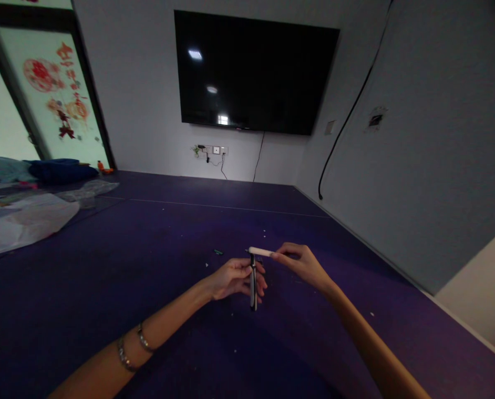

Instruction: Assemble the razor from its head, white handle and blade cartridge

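Observation:
My left hand (233,279) is closed around a slim black-and-silver object (253,285) held upright, its narrow side towards me. What kind of thing it is, I cannot make out. Between the thumb and fingers of my right hand (299,260) is a pale pen-shaped tool (261,252), lying almost level. Its thin dark tip points left, and its front end crosses the top of the slim object; whether they touch is unclear. A small dark green piece (218,252) lies on the purple floor (168,299) beyond my left hand.
Tiny white scraps are scattered over the floor. Clear plastic sheeting (35,219) and dark blue cloth (62,170) lie at the left. On the far wall hangs a television (251,72) above sockets (216,150). A black cable (347,122) runs down the right wall.

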Action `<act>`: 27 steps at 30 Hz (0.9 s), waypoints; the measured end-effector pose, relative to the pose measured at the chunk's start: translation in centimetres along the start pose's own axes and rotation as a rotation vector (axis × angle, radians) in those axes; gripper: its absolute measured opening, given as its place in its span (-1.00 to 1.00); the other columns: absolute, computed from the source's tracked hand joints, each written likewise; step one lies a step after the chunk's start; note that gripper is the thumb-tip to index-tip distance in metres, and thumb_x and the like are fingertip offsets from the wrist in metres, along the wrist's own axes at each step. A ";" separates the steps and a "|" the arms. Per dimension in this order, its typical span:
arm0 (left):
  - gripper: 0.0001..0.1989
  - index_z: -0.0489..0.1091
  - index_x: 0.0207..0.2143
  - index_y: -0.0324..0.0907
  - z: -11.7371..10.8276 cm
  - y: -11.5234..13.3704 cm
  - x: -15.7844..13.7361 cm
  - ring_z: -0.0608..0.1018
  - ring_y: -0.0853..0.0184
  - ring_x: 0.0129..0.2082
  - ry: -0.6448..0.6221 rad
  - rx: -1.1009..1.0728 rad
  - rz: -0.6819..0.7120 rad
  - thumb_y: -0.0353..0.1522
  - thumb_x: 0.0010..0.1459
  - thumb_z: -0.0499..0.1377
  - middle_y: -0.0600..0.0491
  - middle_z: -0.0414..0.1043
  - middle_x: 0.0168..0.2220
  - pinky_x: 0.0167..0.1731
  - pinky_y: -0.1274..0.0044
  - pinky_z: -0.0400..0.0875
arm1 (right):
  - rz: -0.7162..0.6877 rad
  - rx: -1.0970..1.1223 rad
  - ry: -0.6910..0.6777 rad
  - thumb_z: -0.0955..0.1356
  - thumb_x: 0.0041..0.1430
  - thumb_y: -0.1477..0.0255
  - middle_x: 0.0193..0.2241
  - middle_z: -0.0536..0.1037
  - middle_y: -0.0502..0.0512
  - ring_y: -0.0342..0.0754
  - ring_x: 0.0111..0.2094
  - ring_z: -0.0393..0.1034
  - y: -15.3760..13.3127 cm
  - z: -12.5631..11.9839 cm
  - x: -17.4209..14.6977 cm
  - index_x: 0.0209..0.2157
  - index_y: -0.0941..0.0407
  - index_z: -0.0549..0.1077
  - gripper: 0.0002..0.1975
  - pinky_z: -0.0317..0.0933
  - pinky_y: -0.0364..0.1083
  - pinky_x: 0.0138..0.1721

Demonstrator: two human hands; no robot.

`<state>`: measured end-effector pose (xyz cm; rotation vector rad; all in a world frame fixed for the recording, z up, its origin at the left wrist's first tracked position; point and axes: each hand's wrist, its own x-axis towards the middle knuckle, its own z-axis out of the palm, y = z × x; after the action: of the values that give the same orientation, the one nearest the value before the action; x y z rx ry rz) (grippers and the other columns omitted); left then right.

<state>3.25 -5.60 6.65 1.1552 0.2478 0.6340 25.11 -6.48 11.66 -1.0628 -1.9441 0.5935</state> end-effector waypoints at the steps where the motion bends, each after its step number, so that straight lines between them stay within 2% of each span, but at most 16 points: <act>1: -0.80 0.32 -0.20 -0.29 0.1 0.0 0.0 0.52 0.24 -0.37 -0.010 -0.018 0.007 -0.36 0.16 0.04 -0.14 0.44 -0.34 -0.31 0.28 0.42 | 0.006 0.003 -0.002 0.32 0.02 0.21 -0.57 0.43 0.03 -0.11 -0.49 0.26 0.1 0.1 0.0 -0.54 0.13 0.48 -0.72 0.09 -0.15 -0.47; 7: -0.80 0.33 -0.21 -0.28 0.0 0.2 -0.1 0.51 0.28 -0.43 0.019 -0.035 0.029 -0.35 0.15 0.06 -0.08 0.42 -0.40 -0.37 0.32 0.43 | 0.076 -0.014 0.034 0.33 0.00 0.20 -0.61 0.40 0.01 -0.14 -0.54 0.21 0.7 -0.3 0.0 -0.57 0.14 0.47 -0.70 0.04 -0.15 -0.52; 14: -0.80 0.32 -0.22 -0.27 0.0 0.0 0.0 0.49 0.33 -0.48 0.021 -0.015 -0.002 -0.34 0.15 0.06 -0.05 0.40 -0.44 -0.41 0.37 0.44 | 0.030 -0.018 -0.007 0.32 0.02 0.22 -0.58 0.42 0.02 -0.13 -0.51 0.23 0.4 0.1 0.1 -0.54 0.14 0.48 -0.72 0.06 -0.15 -0.49; 21: -0.82 0.32 -0.24 -0.26 0.2 -0.2 0.3 0.51 0.30 -0.45 0.110 -0.027 0.027 -0.34 0.16 0.05 -0.08 0.43 -0.39 -0.36 0.35 0.43 | 0.058 -0.045 0.010 0.31 0.03 0.18 -0.58 0.39 0.02 -0.13 -0.51 0.22 1.5 -0.4 -0.8 -0.55 0.15 0.47 -0.67 0.06 -0.15 -0.50; 27: -0.83 0.30 -0.24 -0.30 0.3 -0.7 0.6 0.52 0.30 -0.45 0.075 0.026 0.013 -0.37 0.16 0.04 -0.11 0.44 -0.38 -0.38 0.37 0.43 | 0.120 0.010 0.038 0.30 0.04 0.16 -0.60 0.36 0.00 -0.17 -0.55 0.17 0.8 0.5 -1.5 -0.51 0.19 0.48 -0.64 0.02 -0.18 -0.54</act>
<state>4.13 -5.70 6.21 1.1601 0.3136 0.6879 25.50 -7.36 10.13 -1.1822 -1.8520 0.6431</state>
